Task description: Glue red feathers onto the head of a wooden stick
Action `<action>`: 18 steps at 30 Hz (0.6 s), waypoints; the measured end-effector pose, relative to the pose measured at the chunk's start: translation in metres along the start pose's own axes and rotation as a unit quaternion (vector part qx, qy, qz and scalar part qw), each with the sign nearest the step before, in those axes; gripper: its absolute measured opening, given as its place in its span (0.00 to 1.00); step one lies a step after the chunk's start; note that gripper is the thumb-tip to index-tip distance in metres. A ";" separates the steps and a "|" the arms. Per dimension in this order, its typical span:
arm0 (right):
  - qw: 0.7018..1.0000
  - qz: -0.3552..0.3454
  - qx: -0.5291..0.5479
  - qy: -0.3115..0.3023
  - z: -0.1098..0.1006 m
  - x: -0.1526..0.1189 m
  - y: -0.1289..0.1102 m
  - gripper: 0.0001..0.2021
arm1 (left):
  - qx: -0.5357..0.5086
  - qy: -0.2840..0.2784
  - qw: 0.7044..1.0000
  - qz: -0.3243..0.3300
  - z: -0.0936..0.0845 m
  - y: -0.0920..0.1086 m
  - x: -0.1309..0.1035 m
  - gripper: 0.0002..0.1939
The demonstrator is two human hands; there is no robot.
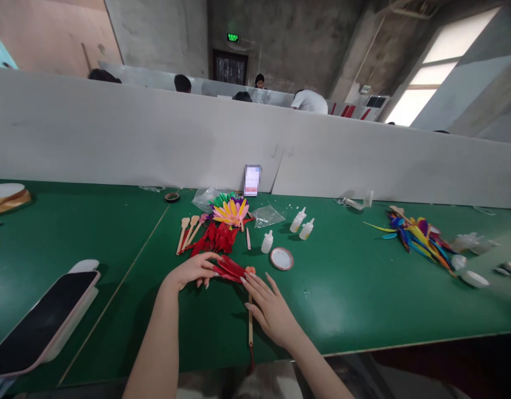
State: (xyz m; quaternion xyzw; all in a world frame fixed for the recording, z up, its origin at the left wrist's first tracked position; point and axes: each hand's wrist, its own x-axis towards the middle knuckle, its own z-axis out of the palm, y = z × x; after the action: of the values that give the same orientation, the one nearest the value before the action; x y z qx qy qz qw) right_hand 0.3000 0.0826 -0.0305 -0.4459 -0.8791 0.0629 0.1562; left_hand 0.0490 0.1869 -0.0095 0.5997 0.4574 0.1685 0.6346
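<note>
Between my thumb and fingers, my left hand pinches the outer ends of a bunch of red feathers. My right hand has its fingers stretched, their tips touching the inner end of the feathers, with the thumb apart by the stick. Under these fingers lies a wooden stick handle with an orange-pink rounded head and a dark red tassel hanging off the table edge. Beyond my hands are a pile of red feathers and a fan of pink and yellow feathers.
Several wooden handles lie left of the pile. Small white squeeze bottles and a round white dish stand on the right. A phone leans on the partition. Multicoloured feathers lie far right; a black-topped padded board sits left.
</note>
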 end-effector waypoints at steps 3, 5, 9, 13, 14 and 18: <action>1.000 -0.007 0.001 -0.009 -0.002 -0.001 0.000 0.28 | 0.007 -0.011 1.000 0.004 0.000 0.001 -0.001 0.27; 1.000 -0.016 0.000 -0.004 -0.002 -0.002 0.001 0.28 | 0.013 -0.016 1.000 0.003 0.000 0.003 -0.002 0.27; 1.000 -0.022 -0.002 0.001 -0.001 -0.002 0.002 0.29 | 0.018 -0.018 1.000 0.001 0.001 0.004 -0.003 0.28; 1.000 -0.020 0.001 -0.010 0.000 -0.002 0.003 0.29 | 0.011 -0.022 1.000 -0.004 0.001 0.004 -0.003 0.30; 1.000 -0.020 0.002 -0.013 0.000 -0.002 0.003 0.28 | 0.009 -0.023 1.000 -0.005 0.001 0.004 -0.004 0.31; 1.000 -0.020 0.007 -0.016 -0.002 -0.002 0.002 0.28 | -0.005 -0.002 1.000 -0.004 0.001 0.006 -0.006 0.33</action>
State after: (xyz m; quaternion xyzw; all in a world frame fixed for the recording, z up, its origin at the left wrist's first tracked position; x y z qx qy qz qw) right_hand 0.3035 0.0818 -0.0298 -0.4264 -0.8895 0.0734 0.1468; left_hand 0.0482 0.1833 -0.0021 0.5953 0.4571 0.1672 0.6393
